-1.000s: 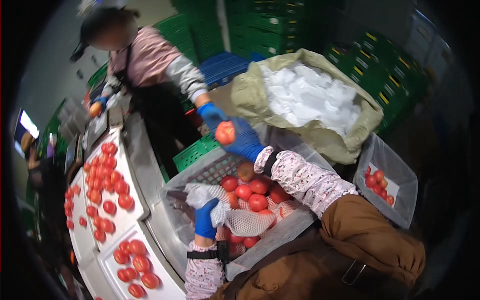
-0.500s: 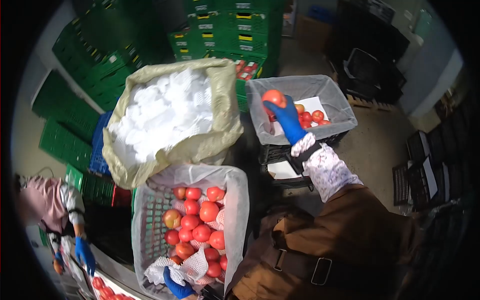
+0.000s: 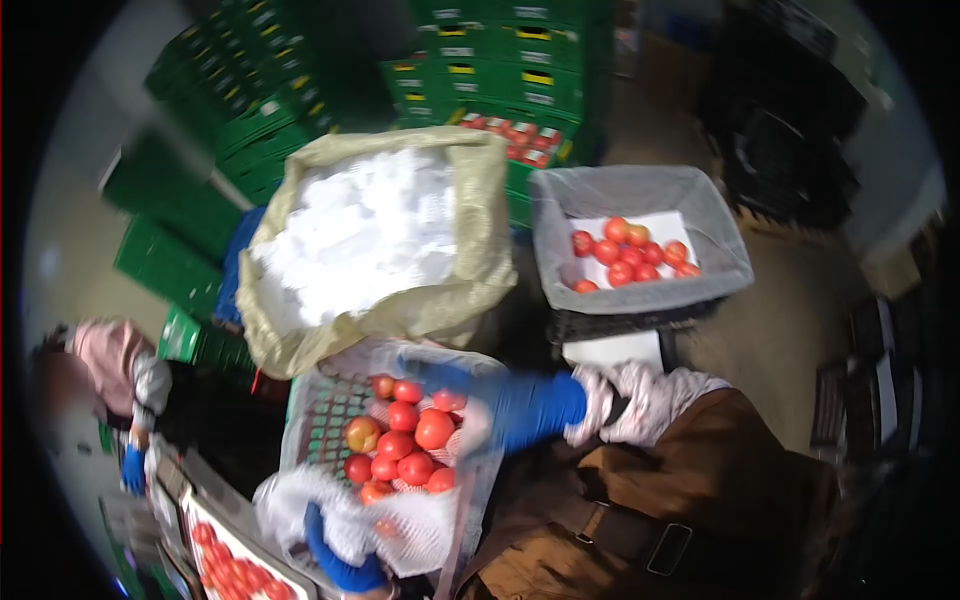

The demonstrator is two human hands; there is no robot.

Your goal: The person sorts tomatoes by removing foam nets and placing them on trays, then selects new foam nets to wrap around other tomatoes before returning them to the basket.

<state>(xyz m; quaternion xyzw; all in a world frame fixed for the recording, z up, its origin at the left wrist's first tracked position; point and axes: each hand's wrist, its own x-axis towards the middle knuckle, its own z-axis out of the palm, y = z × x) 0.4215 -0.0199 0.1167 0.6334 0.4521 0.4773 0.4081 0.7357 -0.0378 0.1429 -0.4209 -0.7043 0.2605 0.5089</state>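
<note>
A white-lined green basket (image 3: pixel 318 425) holds many red tomatoes (image 3: pixel 397 444), some resting on white foam nets (image 3: pixel 415 530). At its near end, my left hand (image 3: pixel 340 562) in a blue glove is closed around a bunch of white foam net sleeves. My right hand (image 3: pixel 490 400), also blue-gloved and smeared by motion, hangs over the basket's right side. Its fingers stretch to the left, and no tomato shows in it. To the right, a crate with a clear plastic liner (image 3: pixel 700 275) holds tomatoes (image 3: pixel 620 272) on a white sheet.
A big yellowish sack (image 3: pixel 482 215) full of white foam nets (image 3: pixel 375 230) stands behind the basket. Green crates (image 3: pixel 510 60) are stacked at the back. At left, a co-worker's gloved hand (image 3: pixel 133 468) is near a white tray of tomatoes (image 3: pixel 235 570).
My right hand has swung from the lined crate, where it held a tomato, back over the basket. My left hand and the foam nets have shifted slightly. The view has turned a little.
</note>
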